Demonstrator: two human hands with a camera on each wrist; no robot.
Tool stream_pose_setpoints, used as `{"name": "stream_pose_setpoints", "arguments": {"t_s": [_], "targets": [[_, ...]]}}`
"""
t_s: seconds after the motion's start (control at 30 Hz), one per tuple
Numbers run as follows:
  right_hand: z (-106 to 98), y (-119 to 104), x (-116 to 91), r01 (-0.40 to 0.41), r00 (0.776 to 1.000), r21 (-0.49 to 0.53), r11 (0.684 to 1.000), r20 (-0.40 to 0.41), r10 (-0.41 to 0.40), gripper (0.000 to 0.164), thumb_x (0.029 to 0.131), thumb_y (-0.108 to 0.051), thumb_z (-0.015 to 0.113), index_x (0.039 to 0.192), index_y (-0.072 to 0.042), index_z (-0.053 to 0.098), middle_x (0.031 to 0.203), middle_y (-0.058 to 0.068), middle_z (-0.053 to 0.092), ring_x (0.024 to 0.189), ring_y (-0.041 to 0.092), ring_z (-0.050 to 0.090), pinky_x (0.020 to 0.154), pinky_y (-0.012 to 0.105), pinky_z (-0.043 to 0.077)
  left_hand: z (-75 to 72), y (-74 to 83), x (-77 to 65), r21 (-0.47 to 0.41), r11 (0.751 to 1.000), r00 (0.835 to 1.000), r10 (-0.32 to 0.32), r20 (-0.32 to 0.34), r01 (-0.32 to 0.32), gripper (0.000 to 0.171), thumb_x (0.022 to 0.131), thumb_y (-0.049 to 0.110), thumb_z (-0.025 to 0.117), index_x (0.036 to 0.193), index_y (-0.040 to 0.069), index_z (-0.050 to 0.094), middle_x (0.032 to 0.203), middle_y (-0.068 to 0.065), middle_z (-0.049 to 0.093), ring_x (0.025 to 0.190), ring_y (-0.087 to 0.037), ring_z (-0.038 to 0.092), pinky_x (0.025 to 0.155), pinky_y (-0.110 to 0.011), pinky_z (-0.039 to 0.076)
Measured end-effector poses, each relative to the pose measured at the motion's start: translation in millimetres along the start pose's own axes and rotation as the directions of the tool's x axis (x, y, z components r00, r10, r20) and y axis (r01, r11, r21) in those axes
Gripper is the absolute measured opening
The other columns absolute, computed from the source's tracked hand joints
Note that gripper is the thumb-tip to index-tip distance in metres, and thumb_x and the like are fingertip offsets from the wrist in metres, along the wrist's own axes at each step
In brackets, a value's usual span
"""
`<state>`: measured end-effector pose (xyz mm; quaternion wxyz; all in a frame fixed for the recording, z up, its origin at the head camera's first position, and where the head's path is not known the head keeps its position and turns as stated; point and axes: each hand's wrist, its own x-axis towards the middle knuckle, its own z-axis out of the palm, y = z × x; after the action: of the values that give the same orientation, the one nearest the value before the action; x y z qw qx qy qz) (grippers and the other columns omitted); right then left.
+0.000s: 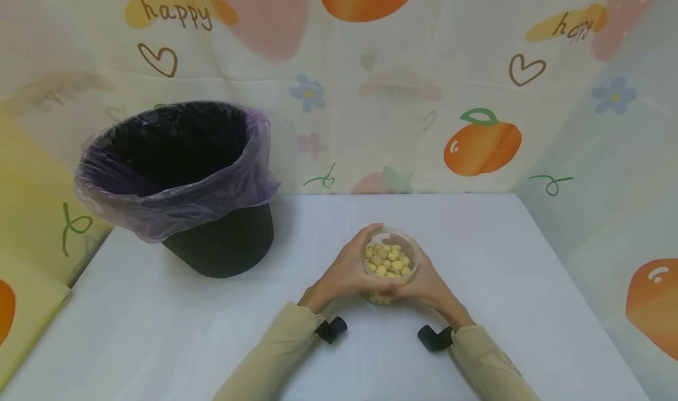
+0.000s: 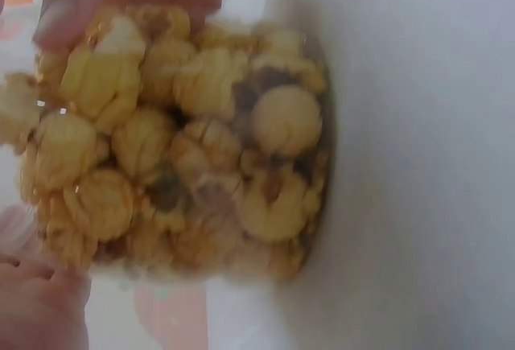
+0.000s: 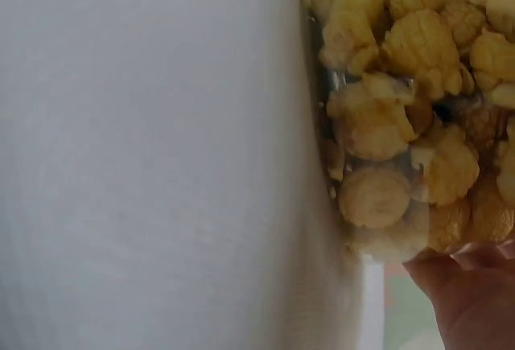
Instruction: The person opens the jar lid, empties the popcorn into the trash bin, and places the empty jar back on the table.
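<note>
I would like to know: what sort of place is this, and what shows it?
Probably an indoor corner arranged for filming, though the pictures cannot confirm it: printed sheets hang behind and at both sides of a white table, and a lined bin stands directly on it.

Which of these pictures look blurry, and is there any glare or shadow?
Head view: mostly clear, faint shadow beside the purple-lined black bin; left wrist view: the clear round tub of yellow popcorn is blurred, with tiny glints; right wrist view: popcorn slightly crisper, white tabletop hazy and shadowed along the tub.
</note>
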<state>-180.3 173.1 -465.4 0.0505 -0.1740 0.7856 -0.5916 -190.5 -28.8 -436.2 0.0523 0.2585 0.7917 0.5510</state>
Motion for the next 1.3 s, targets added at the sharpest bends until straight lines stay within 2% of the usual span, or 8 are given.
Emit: {"name": "stream_pose_setpoints", "arguments": {"t_s": [0.17, 0.43, 0.57, 0.7, 0.83, 1.07, 1.17, 1.3], "targets": [[1.7, 0.0, 0.2, 0.031, 0.999, -0.004, 1.000, -0.024, -0.031, 0.101, 0.062, -0.009, 0.089, 0.148, -0.003, 0.036, 0.142, 0.014, 0.053, 0.128, 0.023, 0.050, 0.109, 0.032, 0.041, 7.8, 1.2, -3.2, 0.017, 1.000, 0.996, -0.013, -0.088, 0.015, 0.107, 0.061, 0.028, 0.092, 0.151, 0.014, 0.036, 0.151, -0.011, 0.045, 0.138, -0.037, 0.044, 0.112, -0.054, 0.037], [2.5, -0.8, -1.4, 0.037, 0.996, -0.087, 0.995, -0.077, -0.044, 0.099, 0.060, -0.011, 0.089, 0.146, -0.007, 0.040, 0.141, 0.011, 0.055, 0.130, 0.024, 0.050, 0.111, 0.053, 0.038, 24.3, 0.5, -6.9, 0.059, 0.997, 0.971, 0.060, -0.231, -0.047, 0.105, 0.062, 0.027, 0.090, 0.149, 0.007, 0.036, 0.146, -0.014, 0.049, 0.132, -0.038, 0.050, 0.108, -0.053, 0.043], [1.2, -1.9, -1.5, 0.036, 0.996, -0.107, 0.994, -0.080, -0.045, 0.098, 0.061, -0.011, 0.089, 0.146, -0.008, 0.041, 0.141, 0.011, 0.055, 0.131, 0.028, 0.049, 0.112, 0.055, 0.037, 28.3, 2.2, -8.0, 0.075, 0.997, 0.965, 0.050, -0.258, -0.032, 0.105, 0.064, 0.030, 0.089, 0.150, 0.008, 0.034, 0.147, -0.014, 0.047, 0.131, -0.038, 0.050, 0.107, -0.053, 0.043], [-1.7, -2.9, 0.0, 0.030, 0.999, -0.078, 0.996, -0.043, -0.034, 0.099, 0.060, -0.012, 0.091, 0.145, -0.009, 0.039, 0.141, 0.012, 0.054, 0.130, 0.029, 0.048, 0.112, 0.055, 0.035, 22.2, 4.1, -7.3, 0.081, 0.997, 0.981, 0.027, -0.194, -0.012, 0.107, 0.067, 0.033, 0.090, 0.153, 0.009, 0.030, 0.150, -0.013, 0.044, 0.136, -0.037, 0.046, 0.110, -0.054, 0.040], [-4.9, -2.9, 1.2, 0.009, 1.000, -0.029, 1.000, 0.017, -0.009, 0.102, 0.061, -0.012, 0.091, 0.145, -0.008, 0.035, 0.141, 0.014, 0.050, 0.130, 0.031, 0.048, 0.112, 0.056, 0.035, 6.1, 3.3, -5.0, 0.118, 0.993, 0.998, 0.012, -0.060, -0.005, 0.109, 0.067, 0.032, 0.091, 0.153, 0.009, 0.029, 0.153, -0.011, 0.041, 0.141, -0.033, 0.041, 0.114, -0.053, 0.037], [-8.3, 0.7, 3.8, -0.011, 0.996, 0.026, 1.000, 0.088, 0.008, 0.108, 0.062, -0.009, 0.092, 0.150, -0.011, 0.029, 0.144, 0.013, 0.048, 0.129, 0.028, 0.048, 0.109, 0.046, 0.039, -16.6, 2.9, 7.4, 0.112, 0.993, 0.990, -0.039, 0.138, 0.023, 0.109, 0.064, 0.030, 0.093, 0.153, 0.018, 0.032, 0.157, -0.005, 0.038, 0.145, -0.027, 0.037, 0.116, -0.052, 0.034], [-7.0, 0.3, 4.3, 0.006, 0.995, 0.032, 0.999, 0.097, -0.009, 0.108, 0.062, -0.008, 0.091, 0.151, -0.009, 0.029, 0.143, 0.014, 0.049, 0.129, 0.030, 0.049, 0.110, 0.047, 0.039, -15.2, 2.3, 10.0, 0.093, 0.996, 0.988, -0.021, 0.153, 0.007, 0.110, 0.063, 0.030, 0.093, 0.153, 0.016, 0.033, 0.157, -0.004, 0.037, 0.145, -0.029, 0.037, 0.116, -0.053, 0.034], [-2.5, 0.9, 3.8, -0.007, 0.999, 0.009, 1.000, 0.051, 0.006, 0.110, 0.059, -0.011, 0.093, 0.150, -0.008, 0.032, 0.142, 0.015, 0.050, 0.129, 0.032, 0.049, 0.112, 0.055, 0.037, -7.6, 0.3, 8.4, 0.044, 0.998, 0.996, 0.034, 0.084, -0.038, 0.105, 0.063, 0.025, 0.093, 0.151, 0.012, 0.037, 0.155, -0.006, 0.040, 0.144, -0.027, 0.038, 0.116, -0.052, 0.034]]}}
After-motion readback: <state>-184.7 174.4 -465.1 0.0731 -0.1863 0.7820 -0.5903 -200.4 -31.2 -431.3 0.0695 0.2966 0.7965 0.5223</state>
